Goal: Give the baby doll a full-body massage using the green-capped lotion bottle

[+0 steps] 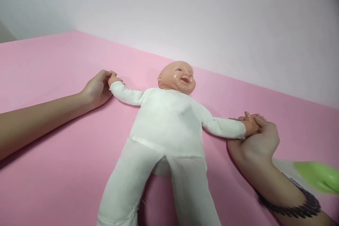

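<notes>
While a white-clad doll (169, 123) lay on a pink surface (47, 74), the left hand (96, 89) and right hand (256, 146) grasped its small hands (250, 126).

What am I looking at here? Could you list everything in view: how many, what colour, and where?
doll: one, white body with peach head and hands, centre, arms spread
surface: one, pink, beneath the doll
wall: pale grey-white, behind the surface
unclear object: one, green and white, right edge, partly hidden
coiled band: one, black, around the right wrist
left hand: one, bare, holding a doll hand
right hand: one, bare, holding the other
</notes>
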`<action>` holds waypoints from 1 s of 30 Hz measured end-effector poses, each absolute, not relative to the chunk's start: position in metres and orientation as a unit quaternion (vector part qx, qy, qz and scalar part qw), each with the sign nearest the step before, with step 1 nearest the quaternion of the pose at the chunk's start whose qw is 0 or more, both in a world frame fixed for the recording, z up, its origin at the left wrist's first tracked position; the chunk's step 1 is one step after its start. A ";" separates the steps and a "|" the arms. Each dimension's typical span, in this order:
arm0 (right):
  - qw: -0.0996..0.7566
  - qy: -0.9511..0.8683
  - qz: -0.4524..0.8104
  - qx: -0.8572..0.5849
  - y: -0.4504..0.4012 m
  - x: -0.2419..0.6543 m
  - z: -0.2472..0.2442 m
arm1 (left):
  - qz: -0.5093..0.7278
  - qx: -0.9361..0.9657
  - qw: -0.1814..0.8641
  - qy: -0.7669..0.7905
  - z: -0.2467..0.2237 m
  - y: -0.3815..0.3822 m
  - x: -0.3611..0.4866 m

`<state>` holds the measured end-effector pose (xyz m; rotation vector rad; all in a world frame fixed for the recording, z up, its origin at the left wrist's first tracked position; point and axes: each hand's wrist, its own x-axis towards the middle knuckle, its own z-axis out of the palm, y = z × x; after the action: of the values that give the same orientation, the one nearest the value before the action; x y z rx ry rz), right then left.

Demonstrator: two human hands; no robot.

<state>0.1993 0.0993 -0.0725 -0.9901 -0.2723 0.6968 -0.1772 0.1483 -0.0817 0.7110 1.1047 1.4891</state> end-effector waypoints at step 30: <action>0.800 -0.134 0.351 -0.467 0.097 0.197 -0.071 | 0.630 0.302 0.552 0.455 -0.078 0.144 -0.174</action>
<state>0.1975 0.0966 -0.0712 -1.0018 -0.2877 0.7524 -0.1744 0.1441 -0.0780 0.7139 1.0769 1.4901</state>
